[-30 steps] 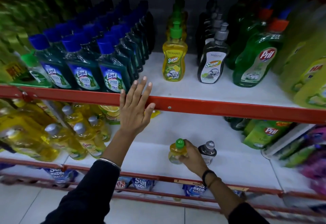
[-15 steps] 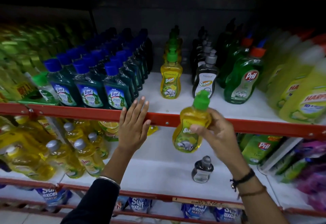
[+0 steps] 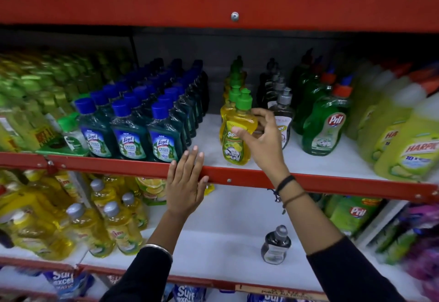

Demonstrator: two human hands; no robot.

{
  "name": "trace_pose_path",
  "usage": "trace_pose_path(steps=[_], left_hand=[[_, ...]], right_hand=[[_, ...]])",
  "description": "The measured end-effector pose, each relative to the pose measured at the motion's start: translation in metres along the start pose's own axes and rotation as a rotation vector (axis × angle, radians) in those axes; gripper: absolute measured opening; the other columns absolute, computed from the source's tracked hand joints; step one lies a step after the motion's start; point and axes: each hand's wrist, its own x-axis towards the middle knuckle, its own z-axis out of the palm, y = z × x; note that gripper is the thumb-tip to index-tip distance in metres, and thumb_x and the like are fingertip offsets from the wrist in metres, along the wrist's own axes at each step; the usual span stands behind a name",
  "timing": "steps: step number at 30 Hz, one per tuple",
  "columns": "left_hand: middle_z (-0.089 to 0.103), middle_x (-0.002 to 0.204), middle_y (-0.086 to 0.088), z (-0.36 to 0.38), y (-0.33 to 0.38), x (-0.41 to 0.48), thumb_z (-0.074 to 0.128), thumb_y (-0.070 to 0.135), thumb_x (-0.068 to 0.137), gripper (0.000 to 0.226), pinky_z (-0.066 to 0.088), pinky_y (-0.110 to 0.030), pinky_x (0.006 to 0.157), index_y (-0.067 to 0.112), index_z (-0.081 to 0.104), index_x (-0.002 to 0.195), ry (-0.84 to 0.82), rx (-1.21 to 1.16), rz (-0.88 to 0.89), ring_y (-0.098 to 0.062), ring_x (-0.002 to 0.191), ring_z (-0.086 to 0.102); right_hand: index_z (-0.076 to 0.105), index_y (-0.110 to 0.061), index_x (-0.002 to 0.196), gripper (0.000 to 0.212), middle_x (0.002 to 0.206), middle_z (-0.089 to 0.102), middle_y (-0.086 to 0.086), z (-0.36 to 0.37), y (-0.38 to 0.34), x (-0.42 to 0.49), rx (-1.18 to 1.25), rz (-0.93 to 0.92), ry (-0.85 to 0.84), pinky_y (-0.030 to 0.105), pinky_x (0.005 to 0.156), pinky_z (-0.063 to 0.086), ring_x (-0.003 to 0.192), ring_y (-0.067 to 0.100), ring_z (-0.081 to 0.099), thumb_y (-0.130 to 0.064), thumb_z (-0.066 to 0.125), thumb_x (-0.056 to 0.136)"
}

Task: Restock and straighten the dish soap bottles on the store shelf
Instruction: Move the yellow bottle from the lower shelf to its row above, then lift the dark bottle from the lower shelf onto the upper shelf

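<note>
The right-hand grip [image 3: 257,135] is closed around the yellow Super dish soap bottle [image 3: 236,135] at its shoulder, where the rigid, liquid-heavy, probably slick body narrows; left hand [image 3: 186,185] lies open on the red shelf edge [image 3: 107,162].

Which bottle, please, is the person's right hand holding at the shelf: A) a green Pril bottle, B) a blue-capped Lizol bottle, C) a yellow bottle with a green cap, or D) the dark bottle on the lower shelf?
C: the right hand grips the yellow bottle with a green cap.
</note>
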Motion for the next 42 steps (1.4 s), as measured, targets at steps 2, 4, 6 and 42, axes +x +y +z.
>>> trace_pose_path(steps=[2,4,6,42], left_hand=[[0.032,0.151,-0.004,0.004,-0.001,0.000,0.023,0.040,0.101,0.052,0.013,-0.037,0.117,0.015,0.031,0.145,0.033,0.021,0.004,-0.020,0.140,0.028],[0.033,0.150,-0.004,0.007,0.000,0.000,0.024,0.039,0.100,0.051,0.011,-0.037,0.118,0.015,0.031,0.145,0.067,0.032,0.007,-0.020,0.141,0.027],[0.033,0.149,-0.005,0.010,0.000,0.000,0.026,0.039,0.100,0.051,0.010,-0.036,0.118,0.016,0.031,0.145,0.102,0.043,0.007,-0.020,0.140,0.026],[0.038,0.143,-0.006,0.028,-0.006,0.000,0.027,0.037,0.099,0.047,0.009,-0.039,0.117,0.017,0.034,0.140,0.278,0.114,0.074,-0.024,0.135,0.030]], right_hand=[[0.049,-0.026,0.110,0.055,0.112,0.065,0.002,0.006,0.008,0.002,-0.046,0.005,-0.011,0.047,0.087,0.052,0.101,0.017,0.064,-0.040,0.077,0.065],[0.048,-0.025,0.113,0.060,0.114,0.065,0.002,0.010,0.014,0.002,-0.069,0.000,-0.006,0.047,0.085,0.053,0.101,0.017,0.064,-0.043,0.077,0.065],[0.043,-0.027,0.118,0.066,0.114,0.065,0.002,0.012,0.016,0.002,-0.097,-0.005,0.000,0.043,0.083,0.054,0.098,0.017,0.065,-0.044,0.078,0.065],[0.055,-0.028,0.106,0.047,0.105,0.066,-0.002,-0.098,0.192,-0.182,-0.323,0.481,-0.361,0.006,0.079,0.041,0.101,0.019,0.062,0.000,0.071,0.072]])
